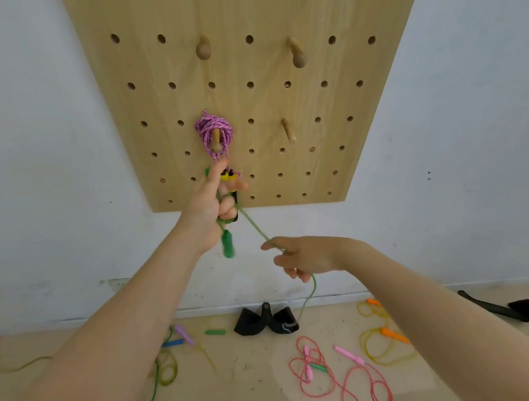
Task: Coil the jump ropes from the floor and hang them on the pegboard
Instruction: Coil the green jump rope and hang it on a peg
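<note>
Green rope (250,223): left hand (208,201) grips coil, right hand (297,256) pinches strand at 4 o'clock (slack may unravel loops).

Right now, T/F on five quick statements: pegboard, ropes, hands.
1. A pink rope coil hangs on a pegboard peg. True.
2. The left hand holds a blue rope. False: it grips the green rope, whose green handle dangles below the hand.
3. The right hand holds the same green rope. True.
4. All pegs are occupied. False: three pegs, such as the upper right peg, are bare.
5. A red rope with pink handles lies on the floor. True.
</note>
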The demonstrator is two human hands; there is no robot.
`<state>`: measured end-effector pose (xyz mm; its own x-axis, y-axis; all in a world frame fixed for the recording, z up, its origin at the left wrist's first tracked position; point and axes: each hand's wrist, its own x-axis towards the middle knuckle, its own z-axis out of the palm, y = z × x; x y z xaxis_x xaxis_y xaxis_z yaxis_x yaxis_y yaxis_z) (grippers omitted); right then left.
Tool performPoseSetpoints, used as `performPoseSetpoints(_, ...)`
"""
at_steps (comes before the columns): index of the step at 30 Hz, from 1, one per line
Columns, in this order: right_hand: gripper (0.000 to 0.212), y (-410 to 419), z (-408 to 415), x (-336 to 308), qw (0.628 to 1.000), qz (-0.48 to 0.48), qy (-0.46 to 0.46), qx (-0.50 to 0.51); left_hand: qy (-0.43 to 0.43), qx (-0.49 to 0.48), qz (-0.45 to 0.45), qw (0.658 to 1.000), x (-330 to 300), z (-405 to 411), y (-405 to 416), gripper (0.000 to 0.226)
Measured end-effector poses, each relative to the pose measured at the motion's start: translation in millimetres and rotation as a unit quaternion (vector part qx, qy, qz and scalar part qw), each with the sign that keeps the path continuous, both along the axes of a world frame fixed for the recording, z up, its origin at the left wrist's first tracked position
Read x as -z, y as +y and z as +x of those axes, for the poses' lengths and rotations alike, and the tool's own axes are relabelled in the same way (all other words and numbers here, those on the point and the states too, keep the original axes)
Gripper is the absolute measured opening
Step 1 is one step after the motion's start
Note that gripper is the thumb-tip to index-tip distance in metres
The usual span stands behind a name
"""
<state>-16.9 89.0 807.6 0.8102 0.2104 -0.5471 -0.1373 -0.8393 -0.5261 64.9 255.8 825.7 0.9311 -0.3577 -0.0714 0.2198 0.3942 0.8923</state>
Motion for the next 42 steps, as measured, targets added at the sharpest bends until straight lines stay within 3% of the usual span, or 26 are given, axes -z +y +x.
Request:
performPoseSetpoints(3,0.043,3,-4,-19,0.995,-0.009,-0.035,-0.091,0.027,-0.041,0.108,0.993,26,11,5,0.025)
performPoseSetpoints(6,0.033,2,-3,-46,0.987,0.039,-0.099,-0.121,0.049,-0.017,0.118,0.992,46,8,-3,0.043)
performPoseSetpoints(10,0.018,-17,2,-64,0.960,0.140,-0.240,-0.023,0.035,0.052,0.134,0.989,42,-10,-27,0.044)
performPoseSetpoints(13,0.018,-36,10,-63,0.919,0.171,-0.342,0.100,-0.010,0.158,0.123,0.980,23,-32,-41,0.038)
performPoseSetpoints(15,0.018,-47,18,-56,0.902,0.173,-0.364,0.158,-0.039,0.219,0.087,0.971,9,-47,-51,0.039)
performPoseSetpoints(20,0.036,-63,21,-29,0.915,0.212,-0.289,0.183,-0.028,0.276,-0.087,0.957,-14,-54,-67,0.044)
performPoseSetpoints(23,0.039,-56,14,-18,0.954,0.119,-0.249,0.117,-0.033,0.151,-0.094,0.984,-12,-41,-67,0.036)
performPoseSetpoints(26,0.023,-43,6,-19,0.990,0.045,-0.137,0.006,0.016,0.015,-0.070,0.997,0,-19,-61,0.033)
performPoseSetpoints(28,0.021,-35,1,-28,0.996,0.037,-0.065,-0.043,0.032,-0.041,-0.017,0.999,17,-3,-52,0.035)
performPoseSetpoints(30,0.023,-31,-1,-43,0.995,0.074,-0.018,-0.068,-0.015,-0.055,0.129,0.990,37,9,-41,0.035)
performPoseSetpoints(32,0.014,-28,0,-61,0.985,0.129,-0.046,-0.102,-0.034,-0.019,0.233,0.972,50,11,-31,0.042)
performPoseSetpoints(34,0.014,-28,4,-73,0.967,0.199,-0.142,-0.076,-0.050,0.053,0.251,0.965,56,6,-22,0.042)
performPoseSetpoints(37,0.024,-35,22,-77,0.910,0.265,-0.310,0.067,-0.063,0.190,0.194,0.960,42,-14,-18,0.043)
performPoseSetpoints(39,0.023,-41,37,-68,0.883,0.255,-0.362,0.156,-0.046,0.280,0.099,0.954,27,-28,-19,0.054)
performPoseSetpoints(42,0.025,-42,49,-42,0.900,0.179,-0.355,0.182,-0.090,0.340,-0.053,0.935,4,-36,-20,0.046)
